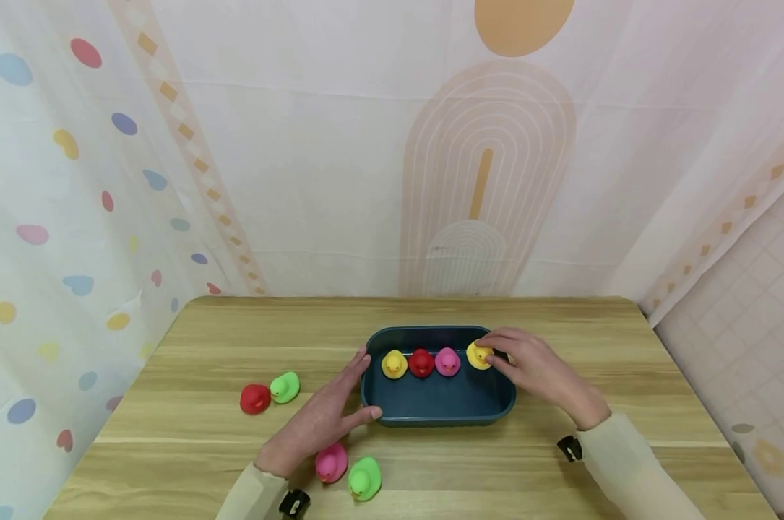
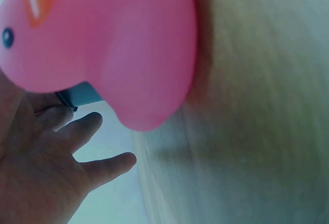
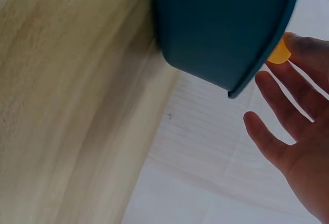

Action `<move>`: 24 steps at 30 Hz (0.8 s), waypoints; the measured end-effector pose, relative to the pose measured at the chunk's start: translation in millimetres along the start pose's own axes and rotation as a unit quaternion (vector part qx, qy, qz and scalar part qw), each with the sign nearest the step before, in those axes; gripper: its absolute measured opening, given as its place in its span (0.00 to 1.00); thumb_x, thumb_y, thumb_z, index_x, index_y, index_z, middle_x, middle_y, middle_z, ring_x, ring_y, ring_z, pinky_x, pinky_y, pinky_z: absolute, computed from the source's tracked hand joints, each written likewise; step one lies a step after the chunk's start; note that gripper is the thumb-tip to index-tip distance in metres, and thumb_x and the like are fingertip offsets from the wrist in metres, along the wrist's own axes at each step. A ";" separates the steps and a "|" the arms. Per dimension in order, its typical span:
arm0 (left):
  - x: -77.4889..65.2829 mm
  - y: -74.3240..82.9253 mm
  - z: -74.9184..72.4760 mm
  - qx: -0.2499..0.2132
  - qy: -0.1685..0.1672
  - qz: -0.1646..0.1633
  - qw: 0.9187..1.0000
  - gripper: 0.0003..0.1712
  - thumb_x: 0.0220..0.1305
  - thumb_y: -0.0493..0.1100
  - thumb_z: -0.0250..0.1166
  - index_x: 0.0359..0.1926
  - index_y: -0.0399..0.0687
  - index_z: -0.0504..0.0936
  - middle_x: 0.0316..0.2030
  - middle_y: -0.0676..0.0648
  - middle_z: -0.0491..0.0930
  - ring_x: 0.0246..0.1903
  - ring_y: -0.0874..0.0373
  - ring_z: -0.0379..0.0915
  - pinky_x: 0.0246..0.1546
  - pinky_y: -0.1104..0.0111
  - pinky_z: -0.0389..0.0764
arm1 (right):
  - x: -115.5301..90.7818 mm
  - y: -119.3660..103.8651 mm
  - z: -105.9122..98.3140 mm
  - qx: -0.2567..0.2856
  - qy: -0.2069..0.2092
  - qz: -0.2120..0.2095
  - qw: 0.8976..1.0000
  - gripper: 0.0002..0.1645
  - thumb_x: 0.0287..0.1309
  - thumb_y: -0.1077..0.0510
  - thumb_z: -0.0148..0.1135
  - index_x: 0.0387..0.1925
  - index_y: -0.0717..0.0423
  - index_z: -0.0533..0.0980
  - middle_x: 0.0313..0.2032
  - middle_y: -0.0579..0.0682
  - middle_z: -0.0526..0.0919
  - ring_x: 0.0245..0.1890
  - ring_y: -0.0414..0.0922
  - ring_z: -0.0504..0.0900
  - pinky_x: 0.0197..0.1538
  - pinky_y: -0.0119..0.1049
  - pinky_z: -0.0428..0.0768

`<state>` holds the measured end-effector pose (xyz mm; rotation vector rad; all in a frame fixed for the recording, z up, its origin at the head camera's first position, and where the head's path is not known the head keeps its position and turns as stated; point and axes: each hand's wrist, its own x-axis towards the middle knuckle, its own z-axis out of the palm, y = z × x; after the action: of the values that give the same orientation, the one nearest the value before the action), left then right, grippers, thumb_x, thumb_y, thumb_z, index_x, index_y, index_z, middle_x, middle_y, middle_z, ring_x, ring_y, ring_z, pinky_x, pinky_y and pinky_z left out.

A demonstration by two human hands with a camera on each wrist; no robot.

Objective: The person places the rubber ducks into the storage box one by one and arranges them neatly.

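Note:
A dark blue tray (image 1: 437, 420) stands on the table. In a row inside it sit a yellow rubber duck (image 1: 394, 365), a red rubber duck (image 1: 421, 363) and a pink rubber duck (image 1: 447, 362). At the row's right end my right hand (image 1: 528, 361) pinches another yellow rubber duck (image 1: 479, 355) between thumb and fingers. The right wrist view shows that duck's orange-yellow edge (image 3: 279, 53) just past the tray rim. My left hand (image 1: 323, 415) lies against the tray's left end, fingers extended, thumb at the front corner.
Left of the tray lie a red duck (image 1: 255, 399) and a green duck (image 1: 285, 388). Close to my left wrist are a pink duck (image 1: 331, 463), large in the left wrist view, and a green duck (image 1: 365, 479). A patterned curtain (image 1: 326, 180) hangs behind the table.

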<state>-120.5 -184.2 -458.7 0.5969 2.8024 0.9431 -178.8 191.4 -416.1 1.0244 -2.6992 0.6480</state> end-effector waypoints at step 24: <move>1.3 -1.2 -1.1 -0.001 -0.002 -0.007 1.000 0.53 0.70 0.63 0.66 0.83 0.47 0.49 0.83 0.51 0.42 0.78 0.43 0.50 0.73 0.46 0.62 | 14.9 8.5 21.5 -0.035 -0.059 -0.026 0.997 0.13 0.66 0.63 0.70 0.51 0.58 0.86 0.48 0.51 0.87 0.51 0.50 0.85 0.58 0.51 0.82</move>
<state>-122.3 -185.2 -458.6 0.5770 2.7988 0.9402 -195.9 178.5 -433.4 1.1459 -2.7618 0.4958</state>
